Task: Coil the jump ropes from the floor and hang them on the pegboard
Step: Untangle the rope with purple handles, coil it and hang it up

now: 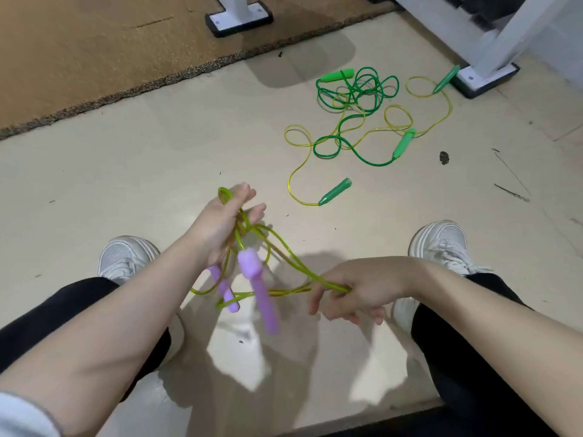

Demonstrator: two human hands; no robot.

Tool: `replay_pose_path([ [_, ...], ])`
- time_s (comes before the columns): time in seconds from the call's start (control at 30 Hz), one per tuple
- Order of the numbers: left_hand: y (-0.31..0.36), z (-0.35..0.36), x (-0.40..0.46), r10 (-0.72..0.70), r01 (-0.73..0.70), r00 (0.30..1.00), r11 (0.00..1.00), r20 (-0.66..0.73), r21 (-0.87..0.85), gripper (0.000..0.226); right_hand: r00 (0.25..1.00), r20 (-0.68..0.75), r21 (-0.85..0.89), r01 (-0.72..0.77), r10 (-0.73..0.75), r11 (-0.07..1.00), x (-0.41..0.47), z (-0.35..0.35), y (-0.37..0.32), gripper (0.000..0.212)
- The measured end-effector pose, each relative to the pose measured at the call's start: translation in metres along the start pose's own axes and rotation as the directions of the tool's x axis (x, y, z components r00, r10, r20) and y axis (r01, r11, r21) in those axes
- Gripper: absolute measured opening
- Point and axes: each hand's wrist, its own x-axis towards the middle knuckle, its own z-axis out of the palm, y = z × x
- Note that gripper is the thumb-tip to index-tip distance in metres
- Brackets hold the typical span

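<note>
1. Nearest the camera, two bare forearms reach out over black trouser legs (473,357); a pale rolled cuff (22,417) shows at the lower left corner.
2. The right hand (356,291) curls its fingers round several strands of a lime-green rope (284,257), gripping them low and to the right.
3. The left hand (224,225) is raised with fingers partly spread; loops of the same rope pass round it and through the palm, so it holds the coil.
4. Two purple handles (255,285) hang below the left hand, blurred, off the floor between the knees.
5. White shoes stand either side: the left shoe (124,257) beside the left arm, the right shoe (441,244) just beyond the right wrist.
6. The beige floor (142,171) between the shoes and ahead of the left hand is bare, with small dark specks.
7. Farther right, a dark green rope (356,89) and a yellow rope (299,143) lie tangled together on the floor, their four green handles (336,190) spread around the heap.
8. A dark smudge (444,157) marks the floor right of the tangle.
9. At the far left, a brown mat (94,42) ends in a rough dark edge running diagonally.
10. White frame legs on black-rimmed foot plates bound the far side: one foot (238,20) on the mat, another (485,80) touching a green handle tip.
</note>
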Motion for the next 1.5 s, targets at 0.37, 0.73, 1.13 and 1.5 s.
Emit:
replay_pose_path([
  [0.37, -0.013, 0.047, -0.051, -0.307, -0.001, 0.849, 0.813, 0.43, 0.582, 0.071, 0.341, -0.938, 0.027, 0.235, -0.057, 0.972, -0.002, -0.047, 0.012, 0.032],
  [0.73, 0.007, 0.038, -0.031, -0.141, 0.211, 0.921, 0.964, 0.363, -0.16, 0.033, 0.872, -0.476, 0.046, 0.157, -0.117, 0.987, 0.033, 0.011, 0.023, 0.018],
  [1.13, -0.042, 0.039, -0.036, -0.157, 0.008, 0.97, 0.781, 0.185, 0.624, 0.044, 0.8, -0.463, -0.436, 0.169, -0.382, 0.884, 0.006, -0.009, -0.027, 0.01],
  [1.5, -0.014, 0.052, -0.055, -0.051, 0.107, 0.411, 0.994, 0.91, 0.008, 0.049, 0.779, -0.612, -0.103, 0.09, -0.135, 0.991, 0.028, -0.013, 0.027, 0.043],
])
